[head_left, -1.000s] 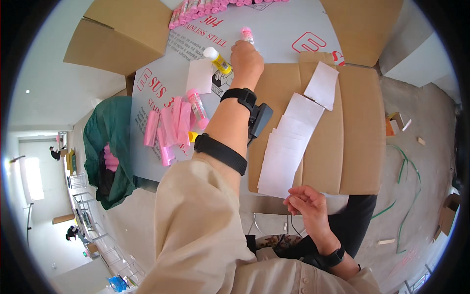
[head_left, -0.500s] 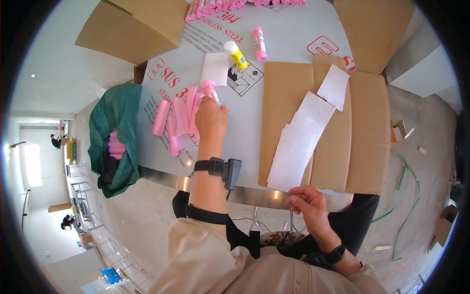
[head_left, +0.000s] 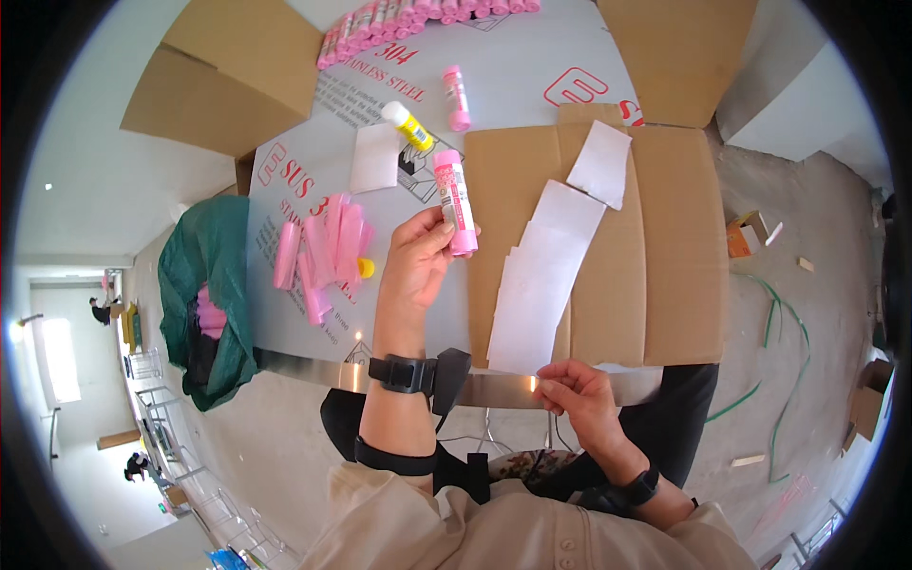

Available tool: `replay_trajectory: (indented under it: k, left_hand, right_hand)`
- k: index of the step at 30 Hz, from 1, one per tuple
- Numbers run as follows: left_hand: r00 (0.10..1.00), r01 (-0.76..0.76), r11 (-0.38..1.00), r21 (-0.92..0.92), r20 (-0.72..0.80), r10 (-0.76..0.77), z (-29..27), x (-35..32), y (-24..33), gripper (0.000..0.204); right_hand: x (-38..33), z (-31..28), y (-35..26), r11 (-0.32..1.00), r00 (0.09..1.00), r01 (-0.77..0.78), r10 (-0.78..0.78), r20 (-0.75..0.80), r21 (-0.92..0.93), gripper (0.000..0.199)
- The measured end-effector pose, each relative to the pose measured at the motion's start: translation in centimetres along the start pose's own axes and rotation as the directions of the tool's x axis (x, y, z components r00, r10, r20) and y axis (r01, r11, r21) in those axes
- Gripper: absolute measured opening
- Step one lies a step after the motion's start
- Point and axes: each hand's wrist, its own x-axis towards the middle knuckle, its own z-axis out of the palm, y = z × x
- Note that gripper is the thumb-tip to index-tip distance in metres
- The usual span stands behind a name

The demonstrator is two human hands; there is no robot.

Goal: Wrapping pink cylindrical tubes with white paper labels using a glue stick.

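My left hand (head_left: 423, 256) is closed around a pink roll (head_left: 454, 204) with a printed label, held upright above the table beside the cardboard. My right hand (head_left: 581, 397) is at the table's front edge, thumb and fingers pinched by the lower end of the overlapping white paper slips (head_left: 546, 275); whether it grips anything is too small to see. Those slips fan out over a flattened cardboard sheet (head_left: 684, 247). Left of my left hand lie several plain pink rolls (head_left: 321, 249) with a yellow cap (head_left: 366, 268) among them. A yellow glue stick (head_left: 410, 126) with a white end lies farther back.
Another labelled pink roll (head_left: 456, 98) lies behind, and several more line the far edge (head_left: 418, 14). A white slip stack (head_left: 375, 158) is beside the glue stick. A green sack (head_left: 204, 285) holding pink rolls hangs at the left; an open carton (head_left: 228, 76) stands at the far left.
My left hand has lifted the labelled pink roll off the pile and moved it right toward the cardboard, uncovering the yellow cap. My right hand stays by the slips. The view has shifted slightly.
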Motion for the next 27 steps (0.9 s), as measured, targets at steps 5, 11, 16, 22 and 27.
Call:
replay_trajectory:
  k: [5, 11, 16, 22, 27]
  left_hand:
    - [0.997, 0.044, 0.998, 0.050, 0.054, -0.047, 2.1, 5.2, -0.3, 0.023]
    - [0.994, -0.096, 0.945, 0.314, 0.073, 0.077, 5.7, 14.7, 0.4, 0.011]
    - [0.846, -0.032, 0.524, 0.851, -0.256, 0.467, 7.1, 17.7, -0.7, 0.015]
    - [0.889, -0.222, 0.622, 0.751, -0.106, 0.445, 3.7, 11.9, -1.9, 0.024]
    - [0.772, -0.205, 0.662, 0.721, -0.296, 0.562, -3.1, 4.1, -0.2, 0.015]
  right_hand:
    - [0.2, -0.6, -0.3, 1.000, 1.000, -0.005, 0.005, -0.006, 0.022, 0.015]
    - [0.3, -1.1, -0.3, 0.998, 1.000, -0.014, 0.015, -0.020, 0.064, 0.013]
    - [0.3, -1.0, 0.1, 0.997, 1.000, 0.026, -0.026, -0.004, 0.070, 0.013]
    - [0.2, -0.5, 0.3, 1.000, 1.000, 0.021, -0.021, -0.015, 0.016, 0.012]
    - [-0.4, 0.0, 0.3, 0.998, 0.999, 0.027, -0.028, -0.030, -0.052, 0.012]
